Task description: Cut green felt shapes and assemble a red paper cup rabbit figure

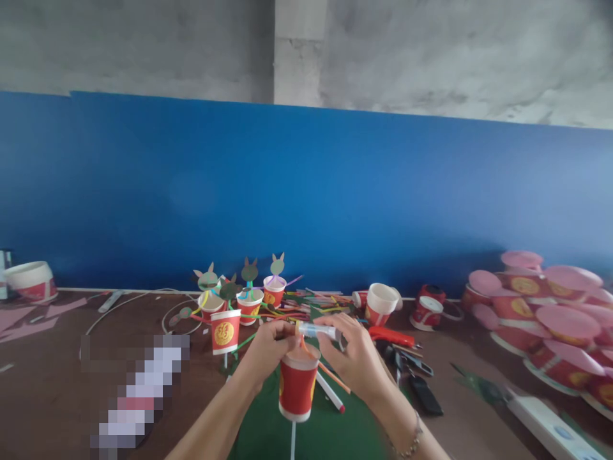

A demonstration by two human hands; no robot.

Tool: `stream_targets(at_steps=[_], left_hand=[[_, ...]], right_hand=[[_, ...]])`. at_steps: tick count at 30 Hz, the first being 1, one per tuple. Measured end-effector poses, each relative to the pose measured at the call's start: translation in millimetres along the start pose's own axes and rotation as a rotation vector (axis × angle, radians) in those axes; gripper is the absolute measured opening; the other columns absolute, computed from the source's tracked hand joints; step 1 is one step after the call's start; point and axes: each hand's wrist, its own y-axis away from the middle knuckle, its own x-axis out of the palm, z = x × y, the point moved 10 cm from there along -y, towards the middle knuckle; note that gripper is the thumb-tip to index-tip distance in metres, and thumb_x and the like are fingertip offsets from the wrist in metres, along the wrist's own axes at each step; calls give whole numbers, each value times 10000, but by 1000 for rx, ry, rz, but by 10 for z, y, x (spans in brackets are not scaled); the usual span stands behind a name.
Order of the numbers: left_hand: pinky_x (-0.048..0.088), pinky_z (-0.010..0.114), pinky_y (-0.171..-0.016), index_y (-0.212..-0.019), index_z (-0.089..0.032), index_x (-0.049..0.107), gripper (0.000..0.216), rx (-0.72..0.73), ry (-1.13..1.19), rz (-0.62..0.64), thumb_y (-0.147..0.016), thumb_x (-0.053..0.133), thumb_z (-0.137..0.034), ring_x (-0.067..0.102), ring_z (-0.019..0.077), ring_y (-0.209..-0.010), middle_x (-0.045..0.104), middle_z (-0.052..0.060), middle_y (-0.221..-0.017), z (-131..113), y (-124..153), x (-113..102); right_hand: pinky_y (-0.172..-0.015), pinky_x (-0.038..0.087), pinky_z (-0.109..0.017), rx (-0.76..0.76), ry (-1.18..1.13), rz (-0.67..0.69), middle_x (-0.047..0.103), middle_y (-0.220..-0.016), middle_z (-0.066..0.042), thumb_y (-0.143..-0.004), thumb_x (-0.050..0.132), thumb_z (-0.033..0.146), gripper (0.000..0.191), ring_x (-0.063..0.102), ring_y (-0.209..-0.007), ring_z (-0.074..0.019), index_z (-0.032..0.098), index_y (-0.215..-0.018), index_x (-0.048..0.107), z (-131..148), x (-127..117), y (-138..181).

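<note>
My left hand (269,348) is closed round the upper part of a red paper cup (297,386), held upside down above a green sheet (335,428). A white straw (292,441) hangs from under the cup. My right hand (352,354) pinches a small clear glue tube (318,330) just over the cup's top, with an orange straw (334,377) and a white pen (330,393) running under its fingers. Both hands meet over the cup.
Several red cups with paper animal heads on straws (249,294) stand behind on the brown table (48,390). Loose coloured straws (311,300), a tipped cup (380,303), an orange cutter (390,335), scissors (407,364) and stacked pink-lidded cups (550,319) lie right. Blue wall behind.
</note>
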Motion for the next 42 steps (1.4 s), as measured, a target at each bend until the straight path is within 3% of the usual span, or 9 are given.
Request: stream_targets(at_steps=[7,11,16,21,25,30,35,39,42], left_hand=[[383,238,-577,-675,-119,611,77,30,-83,-20,-618,582,-161,531,133,-609,608,16,-642,-15,6,-14],[386,238,-581,-712,-118,625,110,39,-102,-8,-625,572,-159,535,138,-619,608,11,-634,-26,16,-2],[381,230,-566,-688,-115,628,98,25,-124,-8,-630,571,-168,520,126,-600,611,13,-641,-20,28,2],[391,236,-577,-718,-116,636,128,33,-127,-17,-621,579,-177,539,138,-615,622,18,-644,11,-3,-29],[398,245,-582,-684,-114,632,107,36,-149,-33,-614,575,-172,552,149,-623,631,32,-662,36,-31,-57],[404,249,-593,-673,-122,626,95,25,-131,-55,-610,617,-191,568,155,-629,633,29,-660,4,-21,-76],[418,267,-625,-681,-124,619,150,-17,-39,-29,-624,663,-256,597,178,-660,652,47,-691,-32,16,-61],[411,263,-634,-729,-134,609,177,-93,79,51,-626,681,-260,597,164,-655,654,40,-707,34,49,19],[409,271,-652,-736,-143,585,186,-154,177,112,-621,684,-251,603,168,-660,651,34,-696,103,78,100]], right_hand=[[-720,361,-324,-163,144,-53,618,-767,-33,-745,529,145,176,531,-761,-196,200,-893,607,200,-16,53],[-705,335,-309,-213,153,22,618,-782,-23,-764,529,151,195,519,-757,-184,211,-935,600,257,70,64],[-702,320,-315,-163,186,-61,598,-729,-22,-754,525,142,157,506,-731,-186,193,-882,600,219,-3,60],[-709,331,-308,-183,111,14,624,-757,-10,-760,530,154,175,529,-734,-176,216,-901,614,176,58,39],[-757,356,-333,-60,65,-73,645,-819,-41,-763,503,159,157,550,-796,-200,191,-863,621,-14,-32,-5],[-748,409,-301,-35,-83,38,665,-861,-39,-775,506,213,207,577,-810,-190,208,-921,652,-100,116,-20],[-646,434,-262,186,38,-45,691,-857,-58,-797,421,256,292,612,-726,-182,181,-943,662,-620,10,-62],[-736,388,-326,389,499,211,706,-849,-67,-729,484,212,226,612,-865,-241,226,-828,686,-1135,119,-12],[-711,369,-336,454,635,342,707,-823,-81,-718,490,173,204,621,-852,-251,217,-756,685,-1350,185,85]])
